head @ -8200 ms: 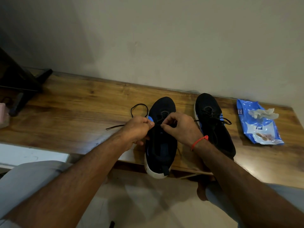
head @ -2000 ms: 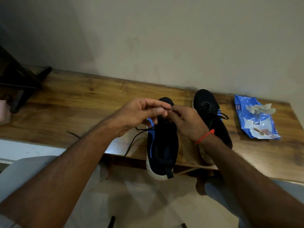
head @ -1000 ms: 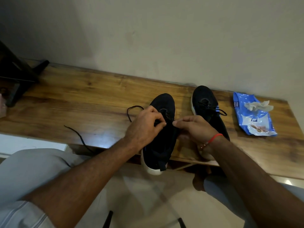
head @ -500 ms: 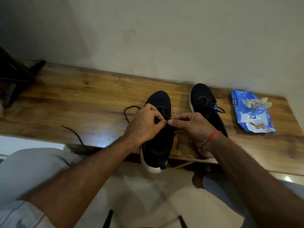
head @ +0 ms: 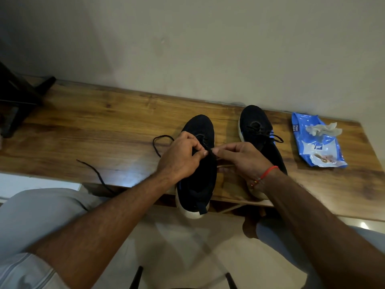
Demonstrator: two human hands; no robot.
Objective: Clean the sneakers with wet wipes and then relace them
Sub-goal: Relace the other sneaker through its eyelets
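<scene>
A long wooden shelf point(head: 87, 130) is seen set against a plain wall point(head: 187, 42), with two black sneakers placed on it side by side, toes pointed toward the wall. The nearer sneaker point(head: 198, 180) is positioned at the shelf's front edge, its white-soled heel overhanging the floor; the second sneaker point(head: 260, 134), already laced and tied, is stood just to its right, partly hidden behind the right wrist. A blue pack of wet wipes point(head: 316, 147) is laid flat further right, well apart from the hands, and a crumpled whitish wipe point(head: 320, 130) is seen resting on its upper end; what is left inside the pack cannot be told. Over the nearer sneaker's eyelets, both hands are brought together. The left hand point(head: 181, 157) is curled, its thumb and fingertips pinched on the black lace point(head: 160, 140) at the shoe's tongue. The right hand point(head: 243, 157), marked by a red thread bracelet point(head: 268, 172) at the wrist, is held with forefinger and thumb pinched at the same spot; which stretch of lace it grips is too small to tell. The loose lace is looped across the wood to the left, and its free end is trailed over the shelf's front edge. A dark stand point(head: 18, 101) is seen at far left.
</scene>
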